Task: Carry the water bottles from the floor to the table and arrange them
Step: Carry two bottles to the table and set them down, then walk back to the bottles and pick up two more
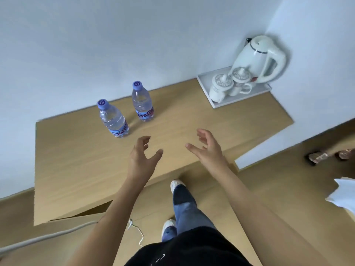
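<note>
Head view: two water bottles stand upright on the table (80, 169), toward its far left edge by the wall. The near bottle (113, 120) and the far bottle (143, 102) are close but apart, caps up, labels facing the person. Standing in a short row along the wall keeps them out of the working area and leaves bare wood in front, probably room for more.

The left hand (143, 153) hangs over the table's middle, fingers loosely curled and spread, holding nothing. The right hand (206, 146) is beside it, also slack and empty, palm turned inward. Neither touches a bottle or the wood; both sit short of the bottles, which reads as hands let go after setting down, though that is a judgement.

At the far right corner a white tray (205, 83) holds a kettle (259, 58) and two lidded cups (228, 85), kept well apart from the bottles. A cord (48, 237) runs across the floor at lower left.

No bottle shows on the visible floor; whether more remain to fetch cannot be told.
</note>
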The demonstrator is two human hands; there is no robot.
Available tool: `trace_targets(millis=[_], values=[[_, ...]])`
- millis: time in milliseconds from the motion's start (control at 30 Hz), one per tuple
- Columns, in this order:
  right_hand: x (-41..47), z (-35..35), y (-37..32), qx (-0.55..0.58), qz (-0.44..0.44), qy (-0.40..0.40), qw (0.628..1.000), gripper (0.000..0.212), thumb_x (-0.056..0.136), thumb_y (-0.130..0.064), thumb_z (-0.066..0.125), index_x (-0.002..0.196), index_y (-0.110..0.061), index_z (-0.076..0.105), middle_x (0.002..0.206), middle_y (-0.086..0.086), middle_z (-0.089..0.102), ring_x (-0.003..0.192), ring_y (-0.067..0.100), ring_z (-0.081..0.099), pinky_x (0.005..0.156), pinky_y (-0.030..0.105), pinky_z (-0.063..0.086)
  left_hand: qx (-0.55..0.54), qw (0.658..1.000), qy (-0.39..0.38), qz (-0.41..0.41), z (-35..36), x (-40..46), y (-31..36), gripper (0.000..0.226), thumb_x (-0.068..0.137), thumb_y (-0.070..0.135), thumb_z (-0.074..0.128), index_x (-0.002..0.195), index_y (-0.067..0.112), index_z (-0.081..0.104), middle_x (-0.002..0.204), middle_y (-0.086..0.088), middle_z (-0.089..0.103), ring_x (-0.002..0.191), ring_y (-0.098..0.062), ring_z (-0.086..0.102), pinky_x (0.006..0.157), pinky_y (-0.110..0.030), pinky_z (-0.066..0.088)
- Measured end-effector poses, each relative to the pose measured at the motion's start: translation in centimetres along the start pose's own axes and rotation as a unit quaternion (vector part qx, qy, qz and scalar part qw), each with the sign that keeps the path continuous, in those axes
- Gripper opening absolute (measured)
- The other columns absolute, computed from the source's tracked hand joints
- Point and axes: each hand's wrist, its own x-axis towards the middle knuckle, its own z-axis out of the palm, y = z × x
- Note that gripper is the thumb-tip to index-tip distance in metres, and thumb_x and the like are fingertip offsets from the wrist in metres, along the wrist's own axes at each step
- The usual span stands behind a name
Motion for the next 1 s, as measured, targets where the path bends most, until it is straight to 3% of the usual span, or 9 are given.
trace_targets(millis=[133, 367, 467, 600, 800, 1000], values=[[-5.6, -4.4, 2.3, 0.021, 0.034, 0.07, 0.997, 0.062, 0.083, -0.031, 0.078, 0.137, -0.026, 0.047, 0.136, -0.008, 0.052, 0.127, 0.007, 0.047, 0.108, 0.031, 0.04, 0.01, 0.994, -0.092, 0.052, 3.4, -3.0, 1.7, 0.05, 0.084, 0.019, 0.074, 0.128, 0.016, 0.052, 0.129, 0.002, 0.057, 0.117, -0.014, 0.055, 0.09, -0.024, 0.039], [-12.7, -12.1, 6.7, 0.079, 0.084, 0.207, 0.971, 0.062, 0.081, -0.029, 0.08, 0.135, -0.024, 0.049, 0.133, -0.001, 0.055, 0.124, 0.014, 0.052, 0.108, 0.041, 0.044, 0.028, 0.963, -0.24, 0.119, 11.2, -7.5, 6.3, 0.049, 0.085, 0.021, 0.073, 0.129, 0.016, 0.053, 0.129, 0.003, 0.057, 0.118, -0.013, 0.054, 0.091, -0.025, 0.041], [-14.3, -15.2, 8.5, 0.096, 0.094, 0.252, 0.958, 0.061, 0.081, -0.028, 0.081, 0.133, -0.025, 0.049, 0.132, -0.001, 0.056, 0.119, 0.011, 0.053, 0.101, 0.034, 0.047, 0.043, 0.946, -0.287, 0.144, 15.0, -8.9, 8.4, 0.049, 0.085, 0.021, 0.073, 0.129, 0.015, 0.052, 0.128, 0.004, 0.057, 0.116, -0.011, 0.054, 0.089, -0.023, 0.04], [-15.5, -19.8, 10.6, 0.111, 0.108, 0.278, 0.948, 0.059, 0.081, -0.033, 0.079, 0.131, -0.033, 0.048, 0.124, -0.012, 0.055, 0.116, 0.002, 0.053, 0.082, 0.014, 0.044, 0.046, 0.929, -0.327, 0.166, 20.8, -10.4, 10.9, 0.049, 0.085, 0.021, 0.073, 0.129, 0.014, 0.052, 0.127, 0.006, 0.056, 0.113, -0.008, 0.053, 0.088, -0.019, 0.039], [-15.4, -28.1, 13.1, 0.102, 0.118, 0.312, 0.937, 0.062, 0.082, -0.031, 0.079, 0.136, -0.025, 0.049, 0.125, -0.009, 0.057, 0.114, 0.007, 0.055, 0.076, 0.007, 0.043, 0.039, 0.913, -0.372, 0.165, 29.9, -12.3, 14.7, 0.047, 0.086, 0.025, 0.072, 0.129, 0.022, 0.052, 0.127, 0.012, 0.054, 0.116, -0.007, 0.053, 0.087, -0.019, 0.039], [-14.8, -36.8, 16.0, 0.114, 0.118, 0.33, 0.93, 0.059, 0.082, -0.031, 0.079, 0.134, -0.03, 0.049, 0.126, -0.009, 0.057, 0.116, 0.006, 0.055, 0.085, 0.012, 0.042, 0.038, 0.898, -0.407, 0.164, 39.2, -14.1, 19.1, 0.045, 0.086, 0.029, 0.071, 0.127, 0.03, 0.051, 0.125, 0.02, 0.053, 0.115, -0.003, 0.052, 0.08, -0.01, 0.038]])
